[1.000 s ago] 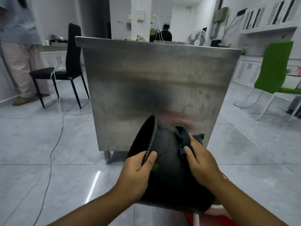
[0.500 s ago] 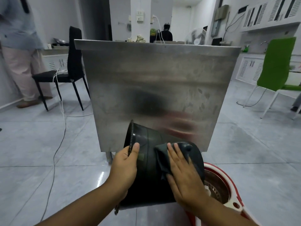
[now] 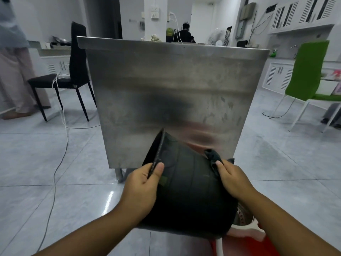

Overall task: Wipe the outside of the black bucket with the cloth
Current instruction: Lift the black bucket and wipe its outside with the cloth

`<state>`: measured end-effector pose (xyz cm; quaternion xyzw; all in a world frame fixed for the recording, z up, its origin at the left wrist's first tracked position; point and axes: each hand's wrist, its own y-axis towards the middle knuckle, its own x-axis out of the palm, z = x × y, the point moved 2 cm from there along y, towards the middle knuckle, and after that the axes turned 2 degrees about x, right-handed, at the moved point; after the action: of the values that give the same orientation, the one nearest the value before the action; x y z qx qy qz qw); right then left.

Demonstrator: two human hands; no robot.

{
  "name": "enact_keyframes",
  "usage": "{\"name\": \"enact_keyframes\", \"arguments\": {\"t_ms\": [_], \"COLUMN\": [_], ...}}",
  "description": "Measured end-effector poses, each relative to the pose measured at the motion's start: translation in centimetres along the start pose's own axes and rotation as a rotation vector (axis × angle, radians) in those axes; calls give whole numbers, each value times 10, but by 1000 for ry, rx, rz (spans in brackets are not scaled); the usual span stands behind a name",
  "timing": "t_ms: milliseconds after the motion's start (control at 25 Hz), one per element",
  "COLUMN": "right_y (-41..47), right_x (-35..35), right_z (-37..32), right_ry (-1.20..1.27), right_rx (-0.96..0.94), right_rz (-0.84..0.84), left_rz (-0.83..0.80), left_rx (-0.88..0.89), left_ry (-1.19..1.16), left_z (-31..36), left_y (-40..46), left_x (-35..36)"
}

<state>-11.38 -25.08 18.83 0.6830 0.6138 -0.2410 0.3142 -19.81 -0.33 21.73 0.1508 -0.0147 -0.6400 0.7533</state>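
Observation:
The black bucket lies tilted on its side in front of me, with its mouth facing left and away. My left hand pinches the rim, thumb on the outside. My right hand presses a dark cloth against the bucket's upper right wall, near its base end. Part of the cloth sticks up past my fingers. The bucket's underside and inside are hidden.
A steel counter panel stands right behind the bucket. A red and white mop bucket sits under my right arm. A black chair and a cable are at the left, a green chair at the right. A person stands far left.
The bucket has swung so its mouth tips up and left. My right hand with the cloth slid from the middle of the wall up to the bucket's right end. The view dropped closer.

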Motion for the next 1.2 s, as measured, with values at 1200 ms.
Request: {"name": "enact_keyframes", "arguments": {"t_ms": [1200], "right_y": [-12], "right_x": [-20], "right_z": [-7], "right_ry": [1301], "right_rx": [544], "right_rz": [-46], "left_rz": [-154], "left_rx": [-315], "left_ry": [242], "left_z": [-67], "left_y": [29], "left_x": [-16]}}
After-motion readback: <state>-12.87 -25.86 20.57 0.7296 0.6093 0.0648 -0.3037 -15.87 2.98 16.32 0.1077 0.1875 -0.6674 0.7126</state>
